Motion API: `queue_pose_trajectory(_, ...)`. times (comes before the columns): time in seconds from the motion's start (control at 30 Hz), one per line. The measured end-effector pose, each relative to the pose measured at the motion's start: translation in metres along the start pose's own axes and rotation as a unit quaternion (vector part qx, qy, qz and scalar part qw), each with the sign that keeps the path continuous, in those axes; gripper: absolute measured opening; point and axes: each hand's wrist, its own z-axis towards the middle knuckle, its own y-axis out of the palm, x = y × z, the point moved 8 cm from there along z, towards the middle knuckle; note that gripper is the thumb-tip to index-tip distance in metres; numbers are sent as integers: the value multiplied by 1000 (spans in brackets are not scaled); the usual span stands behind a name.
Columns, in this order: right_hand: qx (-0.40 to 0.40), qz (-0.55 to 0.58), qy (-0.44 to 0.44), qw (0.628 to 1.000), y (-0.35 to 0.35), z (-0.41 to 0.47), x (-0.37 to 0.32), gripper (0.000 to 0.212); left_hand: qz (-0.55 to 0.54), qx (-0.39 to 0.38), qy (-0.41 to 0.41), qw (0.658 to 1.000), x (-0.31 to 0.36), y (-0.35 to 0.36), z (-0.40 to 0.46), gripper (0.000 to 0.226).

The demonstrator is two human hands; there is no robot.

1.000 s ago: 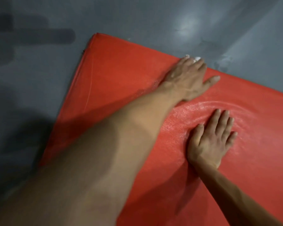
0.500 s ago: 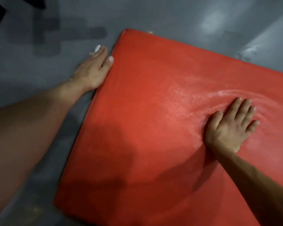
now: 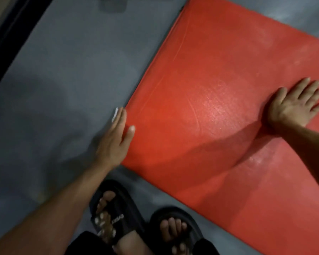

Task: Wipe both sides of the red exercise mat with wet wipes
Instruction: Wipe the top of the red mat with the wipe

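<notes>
The red exercise mat (image 3: 201, 85) lies flat on the grey floor, with a wet sheen across its middle. My left hand (image 3: 114, 142) is at the mat's left side edge near the front corner, fingers straight along the edge and thumb lying on the mat's top. A white wet wipe (image 3: 115, 115) shows just past its fingertips, pressed against the edge under the fingers. My right hand (image 3: 291, 105) rests flat on the mat's top at the right, fingers spread, holding nothing.
Grey floor (image 3: 63, 85) surrounds the mat. My feet in black sandals (image 3: 118, 214) stand just in front of the mat's near corner. A dark strip (image 3: 11, 39) runs along the upper left.
My left hand slid with the wipe from the mat's far left corner down along the left edge toward the near corner. The view tilted down and my feet came into sight. The right hand stayed flat.
</notes>
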Motion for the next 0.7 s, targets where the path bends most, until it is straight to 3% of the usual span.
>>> queue_pose_trajectory(0.23,-30,40,-5,999,6,-79,-21,72,-136,43,-153,978,-39,9,-89,74)
queue_pose_trajectory(0.37,-67,41,-89,993,13,-158,-57,73,-200,47,-226,952,-21,17,-103,83)
queue_pose_trajectory(0.47,-104,20,-159,982,18,-215,-71,73,-210,35,-295,931,-6,29,-111,76)
queue_pose_trajectory(0.6,-192,10,-216,957,16,-257,-82,78,-262,-47,-345,900,32,52,-132,73)
queue_pose_trajectory(0.7,-328,92,-237,910,4,-267,-88,71,-326,-129,-368,861,56,62,-154,59)
